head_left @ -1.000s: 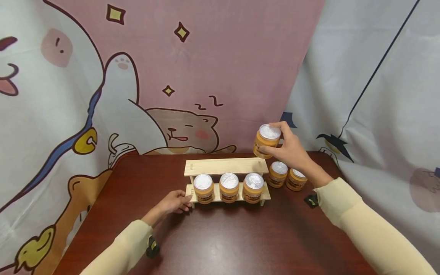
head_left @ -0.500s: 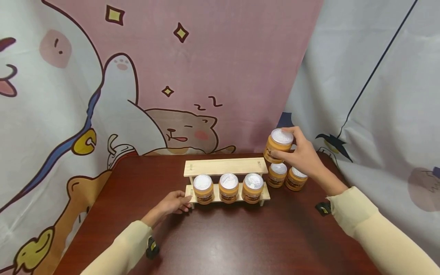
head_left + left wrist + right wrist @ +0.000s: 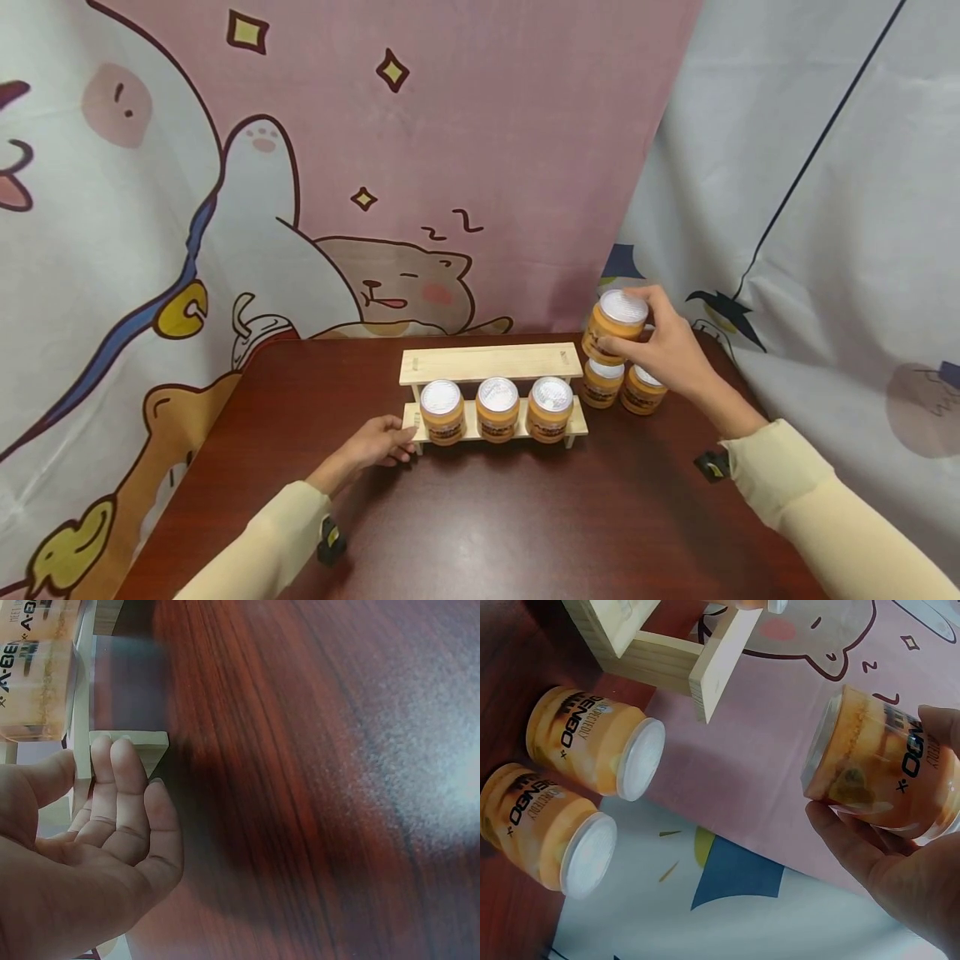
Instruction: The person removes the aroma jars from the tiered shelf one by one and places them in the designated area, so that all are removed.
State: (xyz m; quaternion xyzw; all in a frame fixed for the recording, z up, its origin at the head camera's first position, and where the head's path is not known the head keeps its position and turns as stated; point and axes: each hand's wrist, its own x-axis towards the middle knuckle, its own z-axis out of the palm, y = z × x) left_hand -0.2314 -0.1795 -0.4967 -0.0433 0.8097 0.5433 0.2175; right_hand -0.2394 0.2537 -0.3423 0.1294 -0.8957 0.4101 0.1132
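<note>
My right hand (image 3: 667, 346) holds an orange-labelled jar (image 3: 618, 321) with a silvery lid, thumb on one side and fingers on the other. The jar is upright, raised above the table behind the rack's right end; in the right wrist view this jar (image 3: 877, 765) is gripped around its sides. At the left, my left hand (image 3: 378, 442) pinches the end of the lower step of a two-step wooden rack (image 3: 491, 363). The left wrist view has the thumb over the board and the fingers (image 3: 124, 769) curled beneath. Three matching jars (image 3: 498, 410) stand in a row on the lower step.
Two more jars, one (image 3: 602, 383) just right of the rack and another (image 3: 642, 390) beside it, stand on the dark red-brown table (image 3: 480, 517). A cartoon-printed curtain (image 3: 525, 167) hangs behind the table's back edge.
My right hand has carried the jar right and slightly down, from over the rack's right end to over the two table jars. The left hand keeps its hold on the rack.
</note>
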